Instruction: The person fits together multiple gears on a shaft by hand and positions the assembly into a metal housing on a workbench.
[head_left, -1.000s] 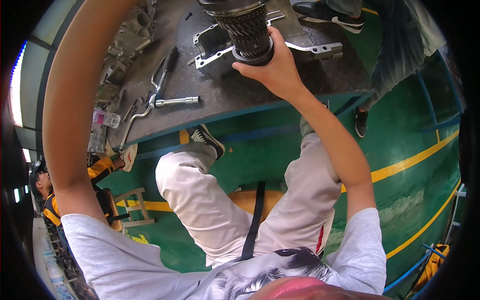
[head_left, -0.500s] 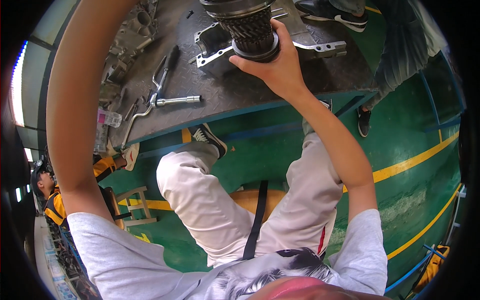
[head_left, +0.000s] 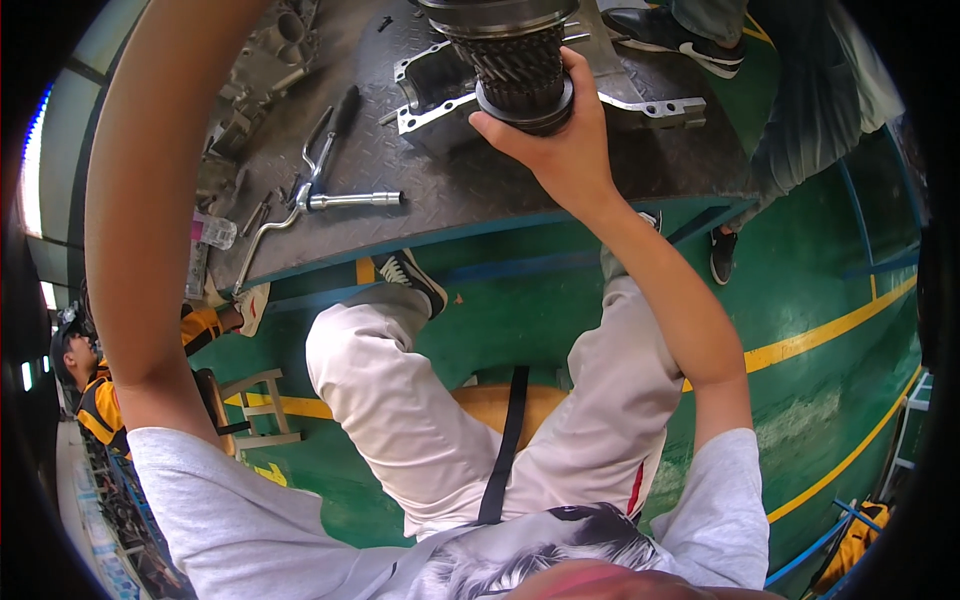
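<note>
A dark metal gear shaft point(head_left: 518, 70) with slanted teeth and a wide ring at its upper end stands above the workbench, its far end cut off by the top edge. My right hand point(head_left: 565, 150) is wrapped round the lower collar of the shaft, thumb on the left and fingers on the right. Behind and beside the gear shaft lies a silver metal housing point(head_left: 425, 122) with bolt holes along its flange, partly hidden by the shaft and my hand. My left forearm point(head_left: 160, 180) reaches up past the top edge, so my left hand is out of sight.
A socket wrench point(head_left: 355, 200) and a dark-handled tool point(head_left: 345, 108) lie on the patterned metal workbench point(head_left: 450, 190). Several metal castings point(head_left: 290, 35) and a clear plastic bottle point(head_left: 215, 232) are at the left. Another person's legs point(head_left: 810, 130) stand beyond the right corner; someone in orange and black point(head_left: 100, 400) is at the left.
The view has shifted slightly. The gear shaft and my right hand appear a little further right, with the grip unchanged.
</note>
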